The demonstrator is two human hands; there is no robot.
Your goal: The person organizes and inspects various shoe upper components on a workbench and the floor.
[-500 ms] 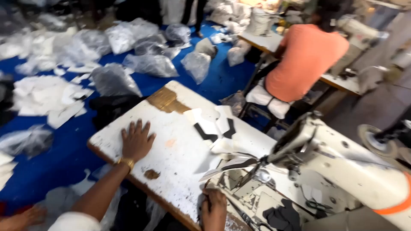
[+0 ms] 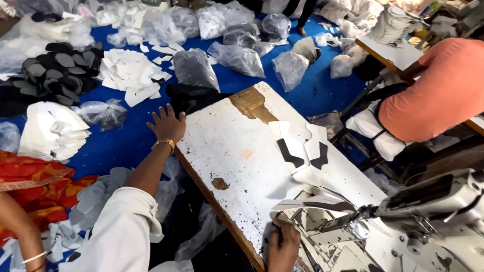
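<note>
Hands Close to a Cluttered Sewing Table

Risk sat mainly at the lower centre of the frame, where the right hand point(image 2: 282, 245) pressed down on a stack of white cut fabric pieces with dark trim point(image 2: 315, 211). Its fingers were curled over the stack's near edge, gripping it against the table, just left of the white sewing machine point(image 2: 428, 216) filling the lower right. Should the hand have slid the pieces rightward without care, the fingers might have come under the machine's metal foot point(image 2: 359, 227); that is a judgement from their closeness alone.

The left hand point(image 2: 166, 124) lay at centre left with fingers spread and nothing held, resting at the far left edge of the worn white table with a chipped brown corner point(image 2: 237, 146), touching or just beside the dark bundle point(image 2: 194, 98) there; contact could not be told for sure. A gold bracelet point(image 2: 165, 144) circled its wrist and could have snagged on the rough edge.

More white pieces with black inserts point(image 2: 302, 148) lay loose mid-table and might have slipped off towards the blue floor covering point(image 2: 121, 146). Clear plastic bags of cut parts point(image 2: 237, 58) crowded the upper frame. A person in an orange shirt point(image 2: 443, 90) sat at the upper right, well apart.
</note>
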